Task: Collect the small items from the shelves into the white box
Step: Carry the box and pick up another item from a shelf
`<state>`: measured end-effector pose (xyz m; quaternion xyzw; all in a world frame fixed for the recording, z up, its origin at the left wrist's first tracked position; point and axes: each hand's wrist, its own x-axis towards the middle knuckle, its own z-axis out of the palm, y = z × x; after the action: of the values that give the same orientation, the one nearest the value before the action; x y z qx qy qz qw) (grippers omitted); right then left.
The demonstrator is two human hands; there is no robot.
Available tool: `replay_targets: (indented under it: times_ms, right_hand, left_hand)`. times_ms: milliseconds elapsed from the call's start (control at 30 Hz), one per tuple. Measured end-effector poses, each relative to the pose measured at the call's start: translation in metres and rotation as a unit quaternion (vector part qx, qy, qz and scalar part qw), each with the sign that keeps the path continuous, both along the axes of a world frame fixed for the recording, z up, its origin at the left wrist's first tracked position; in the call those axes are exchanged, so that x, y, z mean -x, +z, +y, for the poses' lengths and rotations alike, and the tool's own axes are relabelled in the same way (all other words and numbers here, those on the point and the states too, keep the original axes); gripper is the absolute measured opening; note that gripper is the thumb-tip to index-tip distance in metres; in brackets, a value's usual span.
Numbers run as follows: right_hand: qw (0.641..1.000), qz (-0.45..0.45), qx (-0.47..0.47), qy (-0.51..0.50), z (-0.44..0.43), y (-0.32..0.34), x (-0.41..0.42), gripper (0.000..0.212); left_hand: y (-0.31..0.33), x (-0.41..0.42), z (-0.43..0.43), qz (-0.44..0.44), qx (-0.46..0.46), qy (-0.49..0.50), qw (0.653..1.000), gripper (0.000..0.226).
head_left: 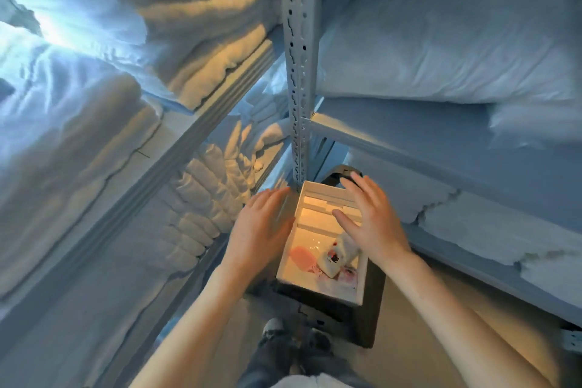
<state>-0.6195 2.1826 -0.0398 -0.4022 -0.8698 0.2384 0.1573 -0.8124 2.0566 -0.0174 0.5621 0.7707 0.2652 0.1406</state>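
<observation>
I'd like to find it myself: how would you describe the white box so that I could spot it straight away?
Follow the grey perforated shelf post down to its foot, between the stacked white linens and the pillows. There the white box sits on a dark stand, between the left hand and right hand. It is open-topped, warmly lit, with small pink and white items inside.

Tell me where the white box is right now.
In the head view, the white box sits low at centre on a dark stand, at the foot of the grey shelf post, between the open left hand and right hand.
</observation>
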Motion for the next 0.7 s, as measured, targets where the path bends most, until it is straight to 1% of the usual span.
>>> replay_targets:
  times_ms: [67, 133, 200, 267, 367, 433, 467, 533, 700]
  right_hand:
    - [0.998, -0.005, -0.053, 0.043, -0.007, 0.007, 0.008, 0.063]
    - [0.992, -0.009, -0.080, 0.092, -0.018, 0.006, 0.019, 0.065]
    - [0.986, -0.024, -0.087, 0.142, -0.036, -0.003, 0.030, 0.065]
    - [0.978, -0.058, -0.067, 0.187, -0.056, -0.020, 0.040, 0.066]
    - [0.958, -0.111, -0.057, 0.258, -0.085, -0.043, 0.053, 0.068]
    - [0.945, -0.112, -0.063, 0.302, -0.101, -0.049, 0.062, 0.069]
    - [0.939, -0.105, -0.062, 0.321, -0.108, -0.050, 0.067, 0.068]
    - [0.930, -0.084, -0.072, 0.351, -0.120, -0.046, 0.080, 0.067]
    - [0.911, -0.008, -0.086, 0.404, -0.147, -0.022, 0.119, 0.061]
  left_hand:
    - [0.005, 0.005, -0.022, 0.086, -0.035, 0.000, 0.996, 0.049]
    - [0.002, 0.008, -0.048, 0.121, -0.045, 0.028, 0.991, 0.049]
    - [-0.009, 0.009, -0.079, 0.138, -0.023, 0.060, 0.988, 0.049]
    - [-0.027, 0.006, -0.108, 0.137, 0.021, 0.099, 0.985, 0.050]
    - [-0.050, -0.002, -0.151, 0.101, 0.113, 0.169, 0.974, 0.052]
    - [-0.058, -0.006, -0.179, 0.086, 0.160, 0.201, 0.963, 0.056]
    - [-0.060, -0.006, -0.191, 0.084, 0.168, 0.216, 0.958, 0.058]
    - [-0.055, -0.006, -0.210, 0.079, 0.154, 0.254, 0.952, 0.056]
    - [-0.031, 0.004, -0.239, 0.088, 0.070, 0.317, 0.942, 0.047]
